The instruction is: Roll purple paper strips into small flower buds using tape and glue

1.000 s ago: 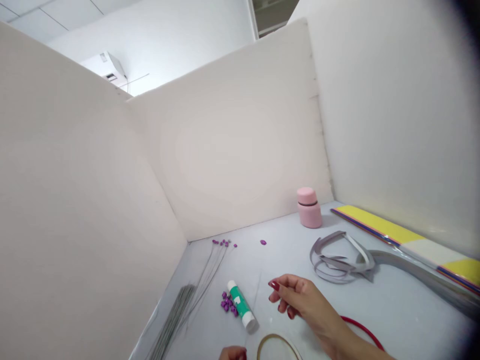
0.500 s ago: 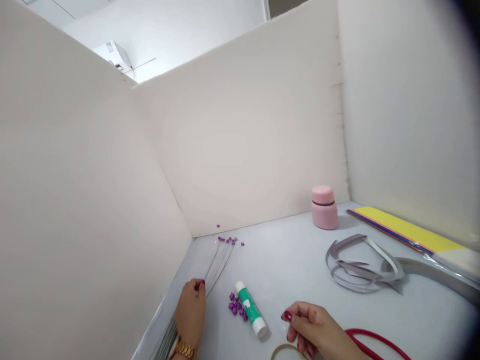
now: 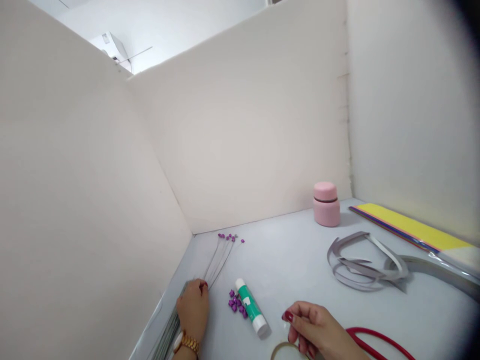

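My left hand [image 3: 193,305], with a gold watch on its wrist, rests low at the left side of the table. Its thumb and fingers are pinched together around a thin wire stem. Several wire stems [image 3: 215,265] run away from it, tipped with small purple stars [image 3: 227,237]. Under that forearm lies a bundle of bare wires [image 3: 168,330]. My right hand [image 3: 311,327] is held over the table with thumb and forefinger pressed together; what they hold, if anything, is too small to tell. Between the hands are a green glue stick [image 3: 250,306] and a pile of loose purple stars [image 3: 237,303].
A pink jar [image 3: 326,205] stands near the back wall. Coiled grey paper strips [image 3: 360,267] lie to the right, beside a packet of yellow sheets [image 3: 408,226]. A red cord [image 3: 378,336] and a tan ring [image 3: 287,346] lie by my right hand. White partitions enclose the table.
A star-tipped stem that stuck out beyond the others has come down level with the group. My left hand has shifted slightly right. My right hand stays nearly still.
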